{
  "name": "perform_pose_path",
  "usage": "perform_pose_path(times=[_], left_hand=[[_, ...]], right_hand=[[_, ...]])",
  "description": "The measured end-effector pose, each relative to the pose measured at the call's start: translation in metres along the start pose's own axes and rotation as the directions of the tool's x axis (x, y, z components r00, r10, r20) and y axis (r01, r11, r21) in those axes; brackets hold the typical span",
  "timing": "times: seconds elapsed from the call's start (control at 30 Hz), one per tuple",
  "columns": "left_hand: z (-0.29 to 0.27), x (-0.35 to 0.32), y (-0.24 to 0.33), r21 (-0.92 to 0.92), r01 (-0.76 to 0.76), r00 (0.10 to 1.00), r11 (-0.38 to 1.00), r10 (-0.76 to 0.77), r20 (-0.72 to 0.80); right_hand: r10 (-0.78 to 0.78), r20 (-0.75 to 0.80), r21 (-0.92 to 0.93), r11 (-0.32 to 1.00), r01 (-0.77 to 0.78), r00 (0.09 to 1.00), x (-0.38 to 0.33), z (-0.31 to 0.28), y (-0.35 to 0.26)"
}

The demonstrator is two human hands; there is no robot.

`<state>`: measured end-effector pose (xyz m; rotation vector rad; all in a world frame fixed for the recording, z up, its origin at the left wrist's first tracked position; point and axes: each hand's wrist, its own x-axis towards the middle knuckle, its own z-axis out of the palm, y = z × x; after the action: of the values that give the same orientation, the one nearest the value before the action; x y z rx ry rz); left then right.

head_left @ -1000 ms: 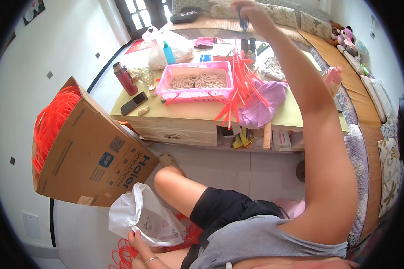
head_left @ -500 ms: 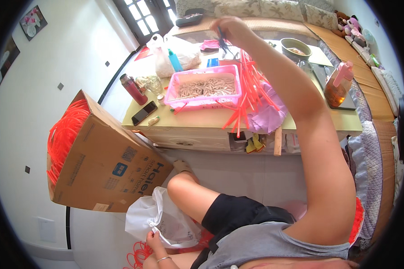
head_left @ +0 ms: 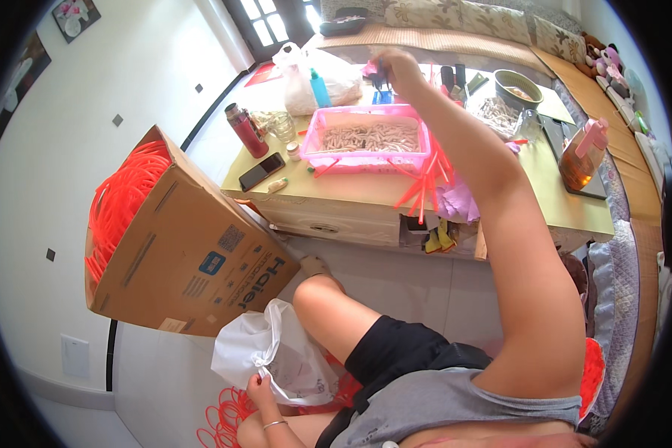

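Note:
My left hand (head_left: 259,391) pinches the gathered neck of a white plastic bag (head_left: 239,342) beside my bent leg. Red tubing (head_left: 220,414) lies in loops on the floor next to that hand. My right arm stretches over the table, and my right hand (head_left: 398,69) is closed on a dark scissors-like tool (head_left: 381,78), partly hidden by the fingers. Below it stands a pink plastic basket (head_left: 366,161) with many short pale pieces (head_left: 369,137) inside. Red tube strips (head_left: 422,196) hang over the table's front edge, near a lilac cloth (head_left: 457,203).
A cardboard box (head_left: 179,261) full of red tubing (head_left: 131,201) leans at the left. On the table (head_left: 336,190) are a red thermos (head_left: 247,133), a phone (head_left: 262,172), a blue bottle (head_left: 320,91), a green bowl (head_left: 517,88) and a pink-topped jug (head_left: 584,157).
My view has shifted, so the table sits further right. My right hand keeps hold of the dark tool above the far side; more red strips are hidden by my arm. The left hand still grips the bag.

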<state>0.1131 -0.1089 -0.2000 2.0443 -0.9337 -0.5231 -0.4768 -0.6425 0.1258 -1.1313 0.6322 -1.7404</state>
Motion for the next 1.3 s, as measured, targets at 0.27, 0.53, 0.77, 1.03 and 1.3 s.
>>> perform_pose_path(times=[0.27, 0.53, 0.77, 1.03, 1.3], left_hand=[[-0.011, -0.007, 0.01, -0.044, 0.047, 0.998, 0.998, -0.049, -0.037], [0.002, -0.006, 0.016, 0.017, 0.002, 1.0, 1.0, -0.002, 0.005], [-0.024, -0.001, 0.007, -0.302, 0.025, 0.992, 0.953, -0.062, -0.113], [-0.035, -0.004, 0.047, -0.46, -0.048, 0.976, 0.887, -0.056, -0.211], [-0.034, -0.015, 0.073, -0.444, -0.108, 0.979, 0.89, 0.016, -0.205]], right_hand=[[0.058, 0.247, 0.341, 0.929, -0.143, 0.967, -0.005, 0.07, -0.01], [-0.111, 0.217, -0.725, 0.648, 0.236, 0.97, 0.049, 0.001, 0.036], [0.092, 0.243, -0.964, -0.088, 0.251, 0.966, -0.052, 0.023, 0.101], [0.512, 0.604, -0.758, 0.606, 0.241, 0.611, -0.23, 0.193, 0.133], [0.041, 0.986, -0.139, 0.721, 0.678, 0.159, -0.429, 0.318, 0.214]])
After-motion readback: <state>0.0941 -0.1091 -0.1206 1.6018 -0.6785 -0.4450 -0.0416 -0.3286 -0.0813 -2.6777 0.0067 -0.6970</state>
